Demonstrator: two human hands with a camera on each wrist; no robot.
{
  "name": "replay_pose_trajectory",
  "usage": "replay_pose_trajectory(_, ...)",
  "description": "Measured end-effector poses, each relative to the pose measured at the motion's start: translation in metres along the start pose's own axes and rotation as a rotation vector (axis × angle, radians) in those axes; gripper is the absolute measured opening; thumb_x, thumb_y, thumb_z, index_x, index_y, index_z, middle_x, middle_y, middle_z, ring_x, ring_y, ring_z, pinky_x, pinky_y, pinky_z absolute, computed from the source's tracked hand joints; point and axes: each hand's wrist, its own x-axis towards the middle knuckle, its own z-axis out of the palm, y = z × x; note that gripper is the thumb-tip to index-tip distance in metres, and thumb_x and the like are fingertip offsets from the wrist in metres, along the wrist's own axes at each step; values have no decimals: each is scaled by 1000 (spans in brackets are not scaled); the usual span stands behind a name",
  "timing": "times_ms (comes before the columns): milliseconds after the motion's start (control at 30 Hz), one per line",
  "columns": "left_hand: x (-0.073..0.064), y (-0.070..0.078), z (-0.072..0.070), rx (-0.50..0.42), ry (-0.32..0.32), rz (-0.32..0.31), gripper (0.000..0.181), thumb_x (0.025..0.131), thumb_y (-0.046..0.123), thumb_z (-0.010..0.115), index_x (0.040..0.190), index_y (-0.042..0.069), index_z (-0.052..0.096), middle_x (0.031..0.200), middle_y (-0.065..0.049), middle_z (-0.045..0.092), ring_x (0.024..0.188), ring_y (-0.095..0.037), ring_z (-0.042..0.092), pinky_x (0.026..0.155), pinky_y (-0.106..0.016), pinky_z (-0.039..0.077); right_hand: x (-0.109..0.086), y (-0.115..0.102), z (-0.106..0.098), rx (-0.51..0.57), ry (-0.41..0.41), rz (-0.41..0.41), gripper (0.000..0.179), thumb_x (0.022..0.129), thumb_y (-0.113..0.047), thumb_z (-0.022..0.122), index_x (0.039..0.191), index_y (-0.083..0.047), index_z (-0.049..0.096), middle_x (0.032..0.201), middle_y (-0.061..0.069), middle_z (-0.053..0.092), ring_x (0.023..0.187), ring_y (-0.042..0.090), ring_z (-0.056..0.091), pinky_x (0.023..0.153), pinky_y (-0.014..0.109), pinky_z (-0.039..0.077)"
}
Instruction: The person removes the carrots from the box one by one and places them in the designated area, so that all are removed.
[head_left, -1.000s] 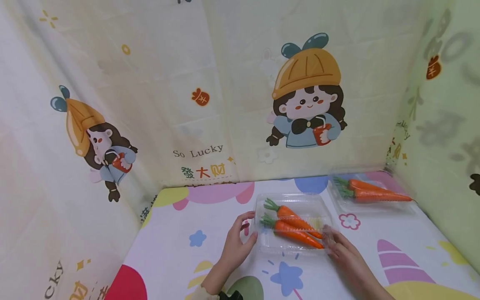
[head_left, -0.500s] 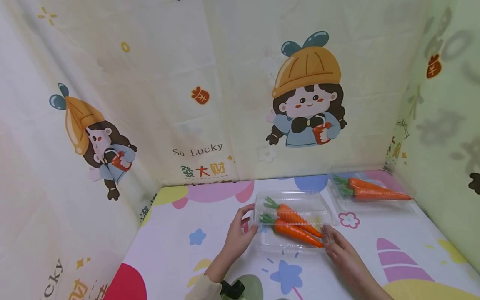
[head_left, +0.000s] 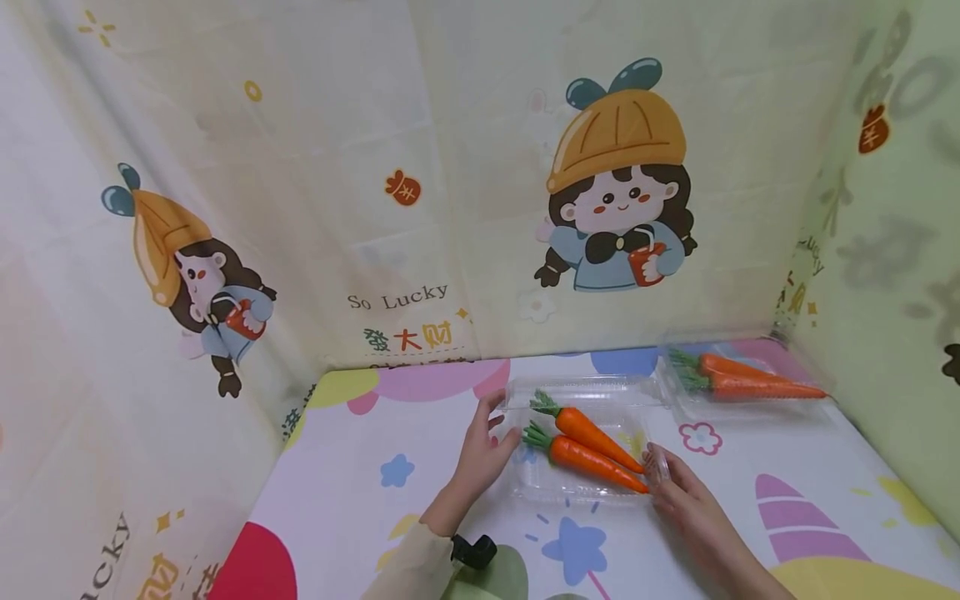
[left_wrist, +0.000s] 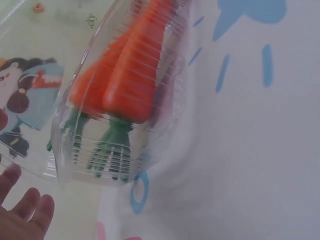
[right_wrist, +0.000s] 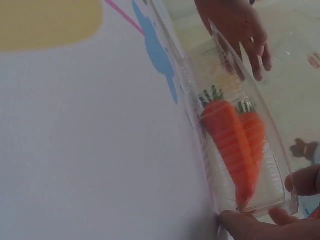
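Note:
A clear hinged plastic box [head_left: 570,493] lies on the patterned cloth, its lid [head_left: 588,392] raised and tilted back. Two carrots [head_left: 596,462] with green tops rest side by side in its base, tips toward the right. My left hand [head_left: 483,454] is at the left end of the lid, fingers at its corner; in the left wrist view those fingers [left_wrist: 40,210] look spread and loosely bent beside the clear plastic. At the box's right end, my right hand [head_left: 686,492] pinches the edge between thumb and fingers, also seen in the right wrist view as fingertips [right_wrist: 240,220] around the corner.
Behind and to the right stands a second clear box [head_left: 690,408] holding carrots [head_left: 750,385], close to the right-hand curtain [head_left: 885,333]. A printed curtain [head_left: 480,167] hangs along the back edge of the cloth-covered table [head_left: 337,492].
The lid has swung upward and back, uncovering the carrots. My left hand has moved up and slightly away with it, while my right hand keeps its hold on the box's right end.

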Motion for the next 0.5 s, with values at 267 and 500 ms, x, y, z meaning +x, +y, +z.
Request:
replay_pose_trajectory(267, 8, 5, 1, 26, -9, -36, 57, 95, 7, 65, 147, 12, 42, 149, -12, 51, 141, -33, 47, 115, -51, 44, -2, -5, 1, -4, 0, 48, 64, 110, -19, 44, 163, -2, 14, 168, 27, 19, 109, -18, 50, 91, 13, 49)
replay_pose_trajectory(500, 11, 3, -1, 35, -25, 5, 68, 96, 10, 64, 157, 10, 35, 156, -14, 46, 143, -33, 46, 115, -52, 44, -6, -7, 2, -33, 23, 55, 63, 110, -19, 46, 162, -1, 17, 168, 27, 20, 107, -16, 51, 90, 15, 50)
